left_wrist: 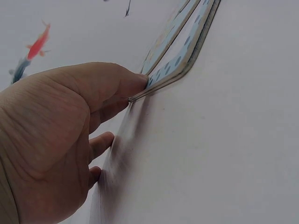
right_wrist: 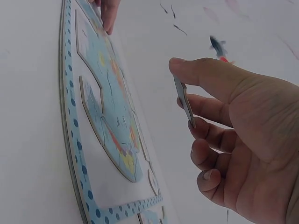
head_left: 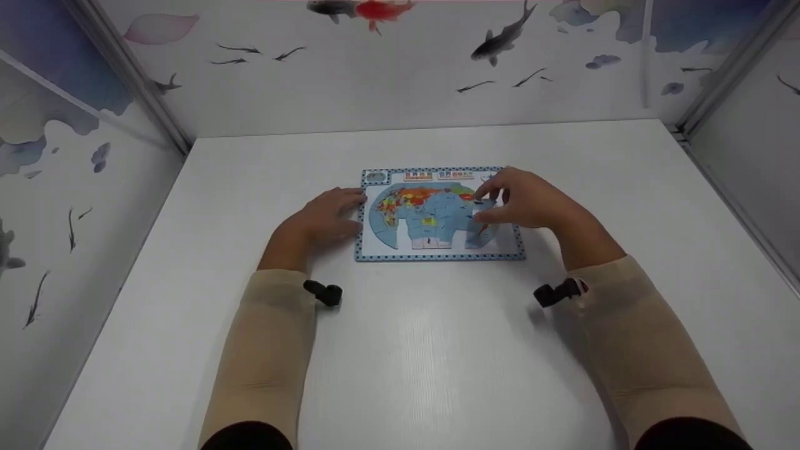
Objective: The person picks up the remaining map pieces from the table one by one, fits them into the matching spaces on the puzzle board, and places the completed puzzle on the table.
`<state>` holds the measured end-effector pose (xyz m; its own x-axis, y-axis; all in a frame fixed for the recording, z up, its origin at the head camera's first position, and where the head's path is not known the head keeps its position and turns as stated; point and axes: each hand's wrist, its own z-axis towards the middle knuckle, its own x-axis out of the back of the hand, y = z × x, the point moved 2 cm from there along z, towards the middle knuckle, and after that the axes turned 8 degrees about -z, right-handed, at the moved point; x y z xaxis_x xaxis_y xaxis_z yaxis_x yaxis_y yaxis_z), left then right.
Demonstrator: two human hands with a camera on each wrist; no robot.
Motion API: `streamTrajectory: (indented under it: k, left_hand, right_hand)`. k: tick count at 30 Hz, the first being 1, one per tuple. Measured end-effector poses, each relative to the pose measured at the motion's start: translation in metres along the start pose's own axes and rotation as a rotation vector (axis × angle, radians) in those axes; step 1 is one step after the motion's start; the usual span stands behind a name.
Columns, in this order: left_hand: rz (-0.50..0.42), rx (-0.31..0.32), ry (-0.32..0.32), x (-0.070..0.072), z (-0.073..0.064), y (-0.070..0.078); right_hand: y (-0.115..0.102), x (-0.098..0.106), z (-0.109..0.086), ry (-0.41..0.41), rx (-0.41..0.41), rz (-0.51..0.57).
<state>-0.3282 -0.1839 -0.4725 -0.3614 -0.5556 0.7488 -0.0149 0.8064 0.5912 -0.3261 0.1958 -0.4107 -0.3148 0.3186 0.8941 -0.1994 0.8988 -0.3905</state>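
A world-map jigsaw puzzle (head_left: 447, 209) with a blue dotted border lies on the white table. Most of its oval is filled with blue, red, green and yellow pieces, and white gaps show along its lower part. My left hand (head_left: 328, 214) rests at the board's left side, thumb and fingertips touching the edge near a corner. Above the board's right part, my right hand (head_left: 528, 199) pinches a thin puzzle piece (right_wrist: 183, 99) between thumb and fingers. That piece is seen edge-on in the right wrist view, held apart from the board.
Another puzzle piece (right_wrist: 152, 217) lies just beyond the board's border at the bottom of the right wrist view. White panels painted with fish (head_left: 503, 40) stand behind and at both sides of the table (head_left: 400, 350). Both wrists carry small black cameras (head_left: 325, 292).
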Motion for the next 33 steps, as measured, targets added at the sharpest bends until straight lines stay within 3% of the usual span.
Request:
streamTrajectory:
  k: [11, 21, 33]
  left_hand:
    - [0.005, 0.003, -0.014, 0.001, 0.002, -0.001]
    - [-0.007, 0.033, 0.005, 0.0, -0.003, 0.001]
    - [0.011, 0.026, 0.005, -0.001, -0.001, 0.002]
  right_hand:
    - [-0.015, -0.018, 0.002, -0.108, 0.001, -0.048]
    - [-0.023, -0.032, 0.003, -0.117, -0.002, -0.075]
    - [-0.025, -0.04, 0.006, -0.13, -0.038, -0.088]
